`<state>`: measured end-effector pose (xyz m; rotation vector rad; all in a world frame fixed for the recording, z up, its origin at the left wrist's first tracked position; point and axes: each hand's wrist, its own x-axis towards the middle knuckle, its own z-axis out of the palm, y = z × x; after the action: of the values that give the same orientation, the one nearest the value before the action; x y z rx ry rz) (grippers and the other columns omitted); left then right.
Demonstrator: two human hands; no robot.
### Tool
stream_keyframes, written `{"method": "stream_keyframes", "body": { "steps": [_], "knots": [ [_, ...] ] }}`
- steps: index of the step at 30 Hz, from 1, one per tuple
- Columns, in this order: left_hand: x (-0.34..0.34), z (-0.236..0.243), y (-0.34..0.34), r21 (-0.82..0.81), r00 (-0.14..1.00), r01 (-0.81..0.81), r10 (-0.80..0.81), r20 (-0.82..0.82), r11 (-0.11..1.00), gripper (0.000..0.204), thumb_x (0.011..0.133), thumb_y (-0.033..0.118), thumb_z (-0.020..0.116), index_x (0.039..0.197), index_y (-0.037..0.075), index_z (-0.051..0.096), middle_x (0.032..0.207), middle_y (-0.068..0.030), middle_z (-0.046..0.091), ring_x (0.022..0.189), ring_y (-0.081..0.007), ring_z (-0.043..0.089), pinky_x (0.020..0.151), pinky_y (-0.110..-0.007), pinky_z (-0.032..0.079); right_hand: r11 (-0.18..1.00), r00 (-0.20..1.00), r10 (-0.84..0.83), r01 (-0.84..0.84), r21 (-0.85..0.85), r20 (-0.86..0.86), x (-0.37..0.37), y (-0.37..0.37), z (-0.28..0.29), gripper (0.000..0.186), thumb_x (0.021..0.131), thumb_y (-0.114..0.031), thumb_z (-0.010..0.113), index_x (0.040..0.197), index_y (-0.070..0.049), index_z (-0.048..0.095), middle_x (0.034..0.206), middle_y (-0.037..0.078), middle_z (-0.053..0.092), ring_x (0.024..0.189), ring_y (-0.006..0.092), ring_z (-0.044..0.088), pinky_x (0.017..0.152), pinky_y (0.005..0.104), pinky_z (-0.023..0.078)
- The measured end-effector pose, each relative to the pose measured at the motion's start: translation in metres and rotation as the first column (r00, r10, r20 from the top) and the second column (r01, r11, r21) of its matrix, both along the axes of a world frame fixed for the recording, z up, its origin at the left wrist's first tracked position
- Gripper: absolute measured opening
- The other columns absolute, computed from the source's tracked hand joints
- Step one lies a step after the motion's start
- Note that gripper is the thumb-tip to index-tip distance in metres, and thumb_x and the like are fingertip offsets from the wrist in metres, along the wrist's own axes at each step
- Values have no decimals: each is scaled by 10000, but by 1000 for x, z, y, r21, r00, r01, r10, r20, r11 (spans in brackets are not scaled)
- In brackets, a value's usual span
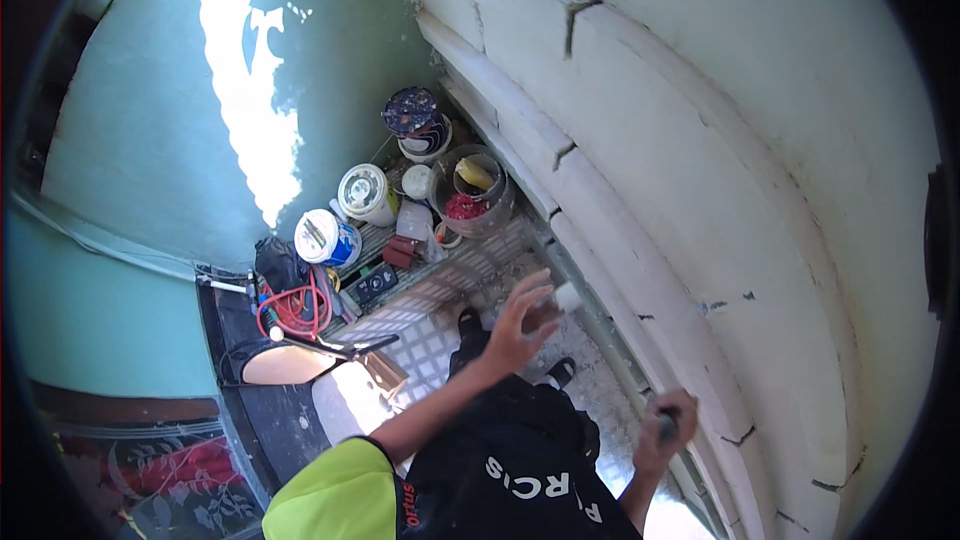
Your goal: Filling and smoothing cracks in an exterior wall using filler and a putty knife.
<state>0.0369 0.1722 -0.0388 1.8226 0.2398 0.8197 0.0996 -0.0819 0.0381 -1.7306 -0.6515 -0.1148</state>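
Observation:
My left hand point(522, 323) is raised in the middle with fingers curled. At its fingertips is a small white cylindrical piece point(568, 297), whose kind I cannot make out. Lower right, my right hand point(672, 422) is closed round a dark, rounded thing point(667, 427); the fingers hide most of it and blur smears it. Beside both hands runs the pale stepped wall ledge point(640, 270), with dark gaps at its joints.
Beyond my left hand, a slatted crate-like stand point(425, 305) bears a white-and-blue bucket point(328, 240), a white-lidded bucket point(367, 195), a paint-splashed dark bucket point(415, 115) and a clear tub point(480, 225). A red hose point(298, 312) lies coiled at left, near a hammer point(228, 286).

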Motion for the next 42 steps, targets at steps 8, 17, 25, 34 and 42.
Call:
{"method": "stream_keyframes", "body": {
  "steps": [8, 17, 25, 34, 42],
  "knots": [
    [-44, 8, 25, -490, 951, 278, -309, 19, 826, 567, 973, -17, 551, 1457, 42, 262, 1426, -144, 410, 1216, -243, 546, 1059, -363, 436, 934, 855, 198, -313, -173, -479, -1, 147, -35, 552, 826, -109, 751, 1322, 5, 536, 1178, 124, 621, 950, 170, 630, 834, 291, 509],
    [-64, 23, 125, -198, 990, 46, -71, -121, 979, 739, 904, 31, 642, 1484, 36, 185, 1489, -207, 356, 1373, -328, 403, 1089, -449, 377, 879, 644, 39, 341, 333, -764, -17, 292, -33, 159, 962, -193, 665, 1024, -53, 619, 880, 58, 672, 585, 94, 578, 438, 225, 403],
    [-64, 46, 194, 112, 921, 234, -183, -344, 966, 664, 866, 135, 714, 1436, 11, 396, 1426, -220, 478, 1320, -393, 456, 1097, -449, 349, 745, 718, 173, 352, 566, -674, -9, 347, -13, 169, 976, -180, 645, 1076, -64, 574, 939, 67, 635, 633, 108, 539, 464, 245, 417],
    [-32, 30, 211, -29, 828, 455, -435, -354, 890, 399, 914, 84, 636, 1270, -6, 479, 1140, -239, 547, 1061, -424, 542, 914, -434, 436, 816, 877, 113, 187, 548, -467, -6, 353, -14, 237, 899, -69, 681, 1111, -40, 578, 1194, 119, 560, 1033, 188, 579, 844, 298, 506],
    [-65, 18, 248, -148, 908, 140, -186, -376, 979, 241, 982, 162, 489, 1155, -6, 483, 936, -167, 496, 849, -303, 521, 806, -379, 442, 975, 967, -190, 206, -84, 168, 93, 332, 9, 218, 797, -38, 701, 957, 4, 560, 1134, 204, 567, 1050, 349, 589, 926, 419, 498]
  ]
}}
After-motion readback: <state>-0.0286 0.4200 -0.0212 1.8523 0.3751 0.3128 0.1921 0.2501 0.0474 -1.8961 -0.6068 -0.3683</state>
